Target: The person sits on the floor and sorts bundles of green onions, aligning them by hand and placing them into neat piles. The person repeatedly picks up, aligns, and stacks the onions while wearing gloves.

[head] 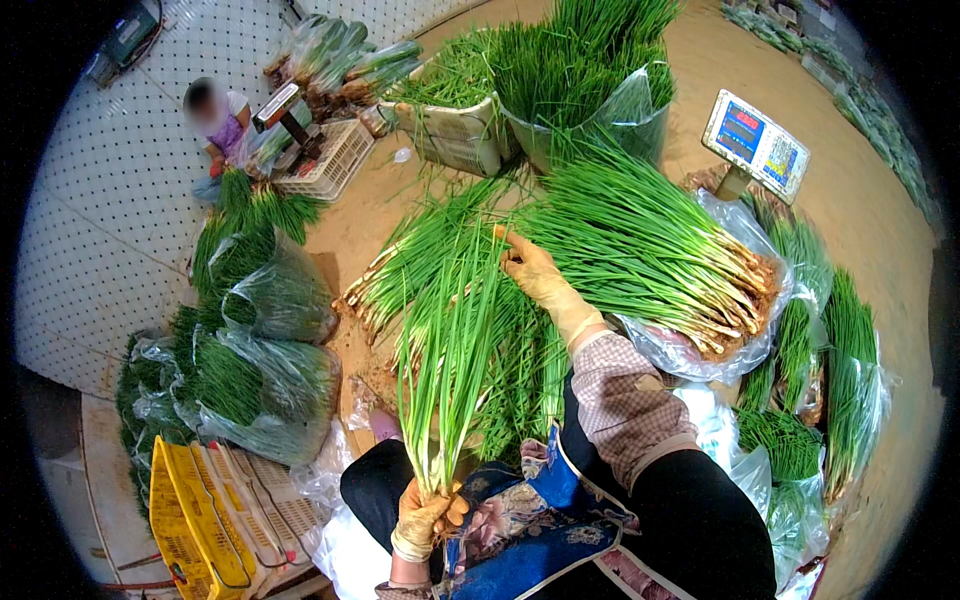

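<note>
My left hand [426, 517], in a tan rubber glove, grips a small bunch of green onions [450, 375] by the white root ends above my lap. Their leaves point up and away from me. My right hand [534, 276], gloved the same way, is at the leaf tips with its index finger stretched out; whether it pinches a leaf is unclear. Beside it on the right, a large pile of green onions [645, 247] lies on clear plastic, roots to the right. Loose green onions [405, 255] and trimmed-looking leaves [525, 367] lie on the floor below and left.
A digital scale display [756, 146] stands at right behind the pile. Ahead are a white crate [450, 135] and a big plastic bag [585, 112] of greens. Bagged bunches [262, 375] and a yellow crate [199, 517] line the left. A person [221, 135] sits farther off.
</note>
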The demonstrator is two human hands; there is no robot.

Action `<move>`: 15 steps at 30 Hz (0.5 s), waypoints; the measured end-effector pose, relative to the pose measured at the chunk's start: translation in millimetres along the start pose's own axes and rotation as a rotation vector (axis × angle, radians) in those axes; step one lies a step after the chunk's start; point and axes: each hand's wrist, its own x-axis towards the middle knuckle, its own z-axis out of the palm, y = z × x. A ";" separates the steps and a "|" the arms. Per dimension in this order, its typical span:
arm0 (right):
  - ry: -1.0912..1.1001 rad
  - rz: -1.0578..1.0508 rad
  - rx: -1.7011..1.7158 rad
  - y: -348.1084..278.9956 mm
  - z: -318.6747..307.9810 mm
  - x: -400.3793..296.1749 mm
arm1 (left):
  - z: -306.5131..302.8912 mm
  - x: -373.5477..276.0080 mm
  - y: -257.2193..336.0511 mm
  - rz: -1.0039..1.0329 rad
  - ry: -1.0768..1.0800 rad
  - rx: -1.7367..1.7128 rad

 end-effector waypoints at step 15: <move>0.042 -0.055 0.157 2.5 -0.1 2.8 | 1.3 -0.5 2.8 -0.012 -0.026 0.028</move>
